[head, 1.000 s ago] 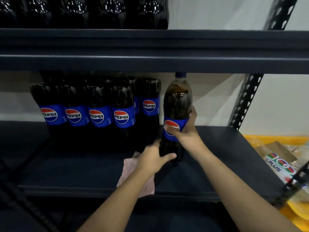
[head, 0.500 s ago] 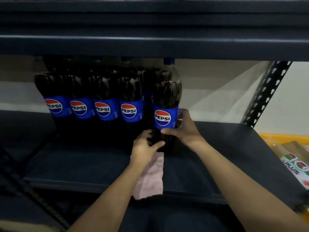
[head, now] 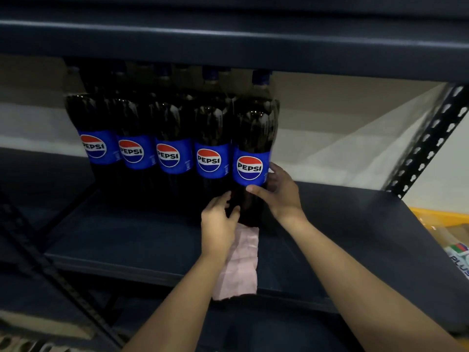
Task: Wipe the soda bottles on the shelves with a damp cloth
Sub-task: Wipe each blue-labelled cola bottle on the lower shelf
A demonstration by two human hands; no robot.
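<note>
Several dark Pepsi bottles with blue labels stand in a row on the dark shelf (head: 132, 240). The rightmost bottle (head: 253, 138) stands upright at the row's end. My right hand (head: 280, 193) grips its lower right side, thumb across the front under the label. My left hand (head: 218, 226) holds the bottle's lower left with fingers curled on it. A pink cloth (head: 241, 268) hangs under my left hand and over the shelf's front edge; whether that hand still holds it is hidden.
An upper shelf beam (head: 228, 41) runs low over the bottle caps. A perforated upright post (head: 429, 141) stands at the right. A yellow bin (head: 441, 219) with a carton marked PLUS (head: 460, 257) sits to the far right. The shelf right of the bottles is bare.
The bottle went from tilted and apart on the right to upright against the row's end, label facing front. Both hands followed it left; the cloth now hangs over the shelf edge.
</note>
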